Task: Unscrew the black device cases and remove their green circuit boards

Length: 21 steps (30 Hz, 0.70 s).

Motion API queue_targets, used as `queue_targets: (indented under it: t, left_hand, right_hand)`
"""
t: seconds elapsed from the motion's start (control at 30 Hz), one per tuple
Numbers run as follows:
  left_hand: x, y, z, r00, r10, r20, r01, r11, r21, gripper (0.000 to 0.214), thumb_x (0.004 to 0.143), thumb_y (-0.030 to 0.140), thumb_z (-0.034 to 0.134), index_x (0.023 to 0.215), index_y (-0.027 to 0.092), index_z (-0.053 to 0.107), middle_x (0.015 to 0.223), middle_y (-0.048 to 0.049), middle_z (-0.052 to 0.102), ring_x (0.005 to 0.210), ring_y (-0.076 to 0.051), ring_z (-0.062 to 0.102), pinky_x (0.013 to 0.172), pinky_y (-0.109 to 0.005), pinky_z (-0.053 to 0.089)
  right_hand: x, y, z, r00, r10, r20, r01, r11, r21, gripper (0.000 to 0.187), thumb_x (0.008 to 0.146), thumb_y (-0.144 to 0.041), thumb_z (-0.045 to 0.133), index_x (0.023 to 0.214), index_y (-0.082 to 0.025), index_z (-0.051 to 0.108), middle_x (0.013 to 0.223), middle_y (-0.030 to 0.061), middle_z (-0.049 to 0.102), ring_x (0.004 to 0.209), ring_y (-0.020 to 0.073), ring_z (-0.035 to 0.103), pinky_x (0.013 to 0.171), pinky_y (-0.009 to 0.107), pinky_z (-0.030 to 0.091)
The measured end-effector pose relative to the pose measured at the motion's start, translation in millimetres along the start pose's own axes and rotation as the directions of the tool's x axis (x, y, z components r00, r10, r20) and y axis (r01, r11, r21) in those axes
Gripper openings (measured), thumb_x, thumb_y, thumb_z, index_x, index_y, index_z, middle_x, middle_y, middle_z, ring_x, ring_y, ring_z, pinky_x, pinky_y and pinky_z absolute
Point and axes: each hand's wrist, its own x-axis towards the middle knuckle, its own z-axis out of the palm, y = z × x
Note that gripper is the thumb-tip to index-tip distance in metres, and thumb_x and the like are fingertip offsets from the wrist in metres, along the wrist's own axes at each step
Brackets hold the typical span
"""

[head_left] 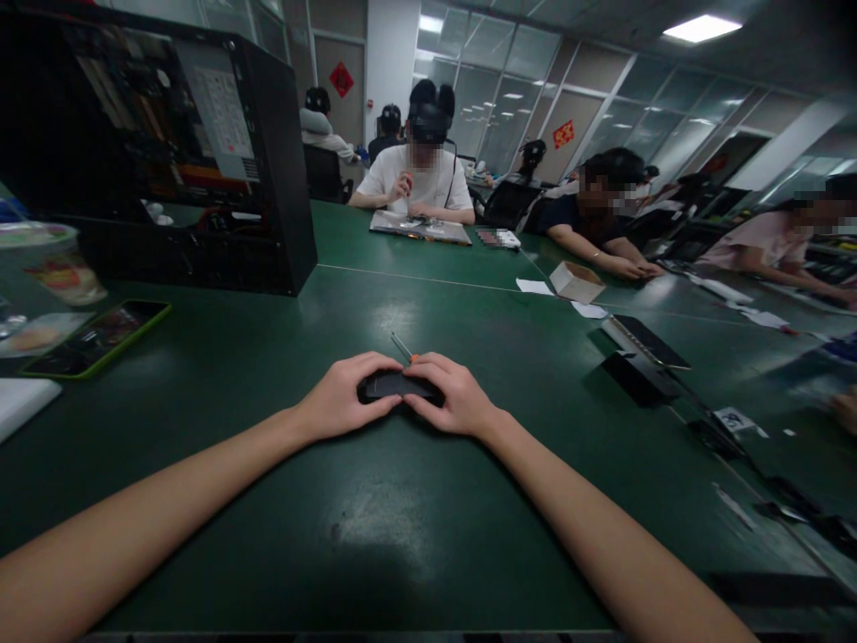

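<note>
On the green tabletop, a small dark oblong object [392, 385] with a smooth black top lies between my two hands. Its exact kind is hard to make out. My left hand [343, 395] curls round its left end, thumb along the near side and fingers over the far side. Round the right end, my right hand [458, 395] grips it the same way, and the fingertips of both hands nearly meet at the middle. Just beyond my right fingers lies a screwdriver [403, 345], its thin shaft pointing away to the left and its orange handle partly hidden.
A black computer case [278, 179] with an open side stands at the left. Nearby are a phone in a green frame [100, 339] and a plastic cup [54, 268]. Rightward are a small cardboard box [577, 282] and a tilted flat device [648, 341]. People sit across the table.
</note>
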Motion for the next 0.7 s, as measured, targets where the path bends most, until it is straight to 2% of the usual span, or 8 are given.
queue_targets:
  t: [0.27,0.7]
  left_hand:
    - [-0.3,-1.4,0.8,1.0,-0.02,-0.006,0.02,1.0,0.006,0.036,0.088,0.035,0.072,0.12,0.019,0.067,0.118,-0.0096,0.073,0.107,-0.026,0.07,0.097,-0.039,0.055]
    - [1.7,-4.2,0.9,0.989,-0.143,0.041,0.144,0.989,-0.019,0.037,0.086,0.042,0.072,0.116,0.019,0.074,0.112,-0.0073,0.079,0.1,-0.026,0.075,0.092,-0.037,0.058]
  right_hand:
    - [0.0,0.7,-1.6,0.996,-0.084,-0.013,0.083,0.993,-0.086,0.03,0.092,-0.032,0.065,0.12,-0.02,0.065,0.109,0.0139,0.072,0.102,0.0255,0.071,0.089,0.04,0.06]
    - [0.4,1.0,-1.6,0.998,-0.067,-0.002,0.067,0.993,-0.1,0.028,0.095,-0.034,0.063,0.118,-0.019,0.068,0.107,0.0139,0.073,0.099,0.026,0.072,0.087,0.041,0.061]
